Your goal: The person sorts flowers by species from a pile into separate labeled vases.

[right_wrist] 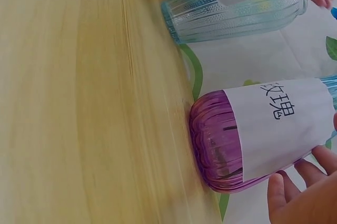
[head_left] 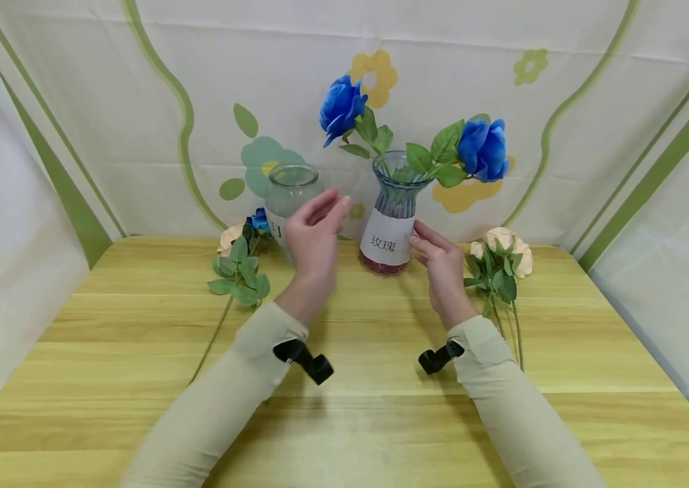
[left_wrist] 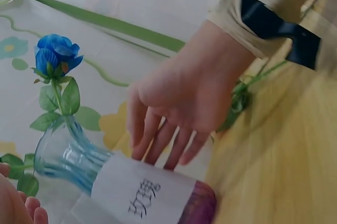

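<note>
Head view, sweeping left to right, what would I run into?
Leafy bunch with peach and blue blooms, clear glass vase, purple-based vase, right hand, bunch of peach flowers. The left hand overlaps the clear glass vase, so it's left out.

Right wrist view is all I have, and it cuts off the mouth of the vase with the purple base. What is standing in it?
Observer: Two blue roses, leaning apart, one to the left and one to the right.
Operator: My picture barely catches the left hand. Is it carrying anything?
Observer: No; in the head view I see nothing in it.
Operator: And what is on the table to the right of the vase, past my frame?
Observer: Peach roses lie there, by the head view.
</note>
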Tool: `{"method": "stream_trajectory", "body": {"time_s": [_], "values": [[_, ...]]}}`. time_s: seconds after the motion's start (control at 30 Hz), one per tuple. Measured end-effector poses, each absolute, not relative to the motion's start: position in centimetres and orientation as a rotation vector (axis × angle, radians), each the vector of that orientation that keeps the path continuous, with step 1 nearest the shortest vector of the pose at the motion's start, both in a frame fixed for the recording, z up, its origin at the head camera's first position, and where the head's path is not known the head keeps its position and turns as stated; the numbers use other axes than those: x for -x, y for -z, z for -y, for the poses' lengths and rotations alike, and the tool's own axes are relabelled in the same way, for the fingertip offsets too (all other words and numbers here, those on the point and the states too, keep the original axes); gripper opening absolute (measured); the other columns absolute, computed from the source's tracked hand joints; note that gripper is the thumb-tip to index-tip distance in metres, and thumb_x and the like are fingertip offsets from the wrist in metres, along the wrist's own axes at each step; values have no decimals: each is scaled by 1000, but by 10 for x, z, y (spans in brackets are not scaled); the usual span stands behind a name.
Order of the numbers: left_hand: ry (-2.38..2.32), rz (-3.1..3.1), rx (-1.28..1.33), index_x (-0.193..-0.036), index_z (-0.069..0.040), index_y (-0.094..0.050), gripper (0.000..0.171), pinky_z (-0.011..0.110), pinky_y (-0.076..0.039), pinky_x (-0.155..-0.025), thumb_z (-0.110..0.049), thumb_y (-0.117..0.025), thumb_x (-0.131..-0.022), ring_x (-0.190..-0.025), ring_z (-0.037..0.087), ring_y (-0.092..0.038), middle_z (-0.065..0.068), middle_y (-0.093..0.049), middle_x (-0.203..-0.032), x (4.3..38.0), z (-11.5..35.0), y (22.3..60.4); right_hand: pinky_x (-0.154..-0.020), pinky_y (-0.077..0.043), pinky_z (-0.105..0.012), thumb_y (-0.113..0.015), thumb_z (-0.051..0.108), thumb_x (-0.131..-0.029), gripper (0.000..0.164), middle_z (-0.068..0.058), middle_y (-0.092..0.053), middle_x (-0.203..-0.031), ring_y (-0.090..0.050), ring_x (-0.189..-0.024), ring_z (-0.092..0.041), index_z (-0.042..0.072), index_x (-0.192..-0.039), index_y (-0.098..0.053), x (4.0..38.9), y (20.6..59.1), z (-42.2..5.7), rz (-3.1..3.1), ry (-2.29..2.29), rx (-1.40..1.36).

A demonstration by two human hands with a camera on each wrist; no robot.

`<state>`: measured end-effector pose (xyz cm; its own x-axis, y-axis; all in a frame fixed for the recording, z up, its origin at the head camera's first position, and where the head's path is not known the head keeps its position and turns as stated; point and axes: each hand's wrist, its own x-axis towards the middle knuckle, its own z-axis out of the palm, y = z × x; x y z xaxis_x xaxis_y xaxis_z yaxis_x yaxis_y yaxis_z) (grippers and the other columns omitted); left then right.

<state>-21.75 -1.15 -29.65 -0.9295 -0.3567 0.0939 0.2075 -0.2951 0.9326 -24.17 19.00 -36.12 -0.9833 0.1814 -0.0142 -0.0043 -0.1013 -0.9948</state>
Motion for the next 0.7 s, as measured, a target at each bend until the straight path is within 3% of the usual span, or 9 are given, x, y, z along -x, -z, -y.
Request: {"method": "stream_trajectory", "body": {"time_s": [0.2, 0.4, 0.7], "values": [[2249, 1637, -180, -124, -5, -77, 34, 25, -62, -82, -14, -85, -92, -97, 11, -76, 3, -80, -109, 203, 53, 314, -124, -40, -47, -65, 18, -105, 48, 0, -55, -162, -47, -151, -16, 12, -152, -59, 242, 363, -190, 2019, -2237, 194], [2158, 1692, -231, -123, -2, -77, 33, 22, -62, -77, -15, -84, -92, -87, 5, -76, -10, -80, -94, 191, 90, 327, -124, -40, -49, -65, 17, -104, 48, -1, -56, -161, -47, -150, -16, 10, -151, -60, 241, 364, -192, 2002, -2236, 210], [2169, 1713, -401, -115, -8, -79, 27, 21, -62, -74, -16, -86, -91, -81, 5, -77, -11, -81, -90, 172, 129, 343, -122, -42, -49, -65, 16, -104, 47, -2, -56, -160, -49, -149, -17, 10, -151, -60, 242, 365, -192, 2005, -2237, 196]]}}
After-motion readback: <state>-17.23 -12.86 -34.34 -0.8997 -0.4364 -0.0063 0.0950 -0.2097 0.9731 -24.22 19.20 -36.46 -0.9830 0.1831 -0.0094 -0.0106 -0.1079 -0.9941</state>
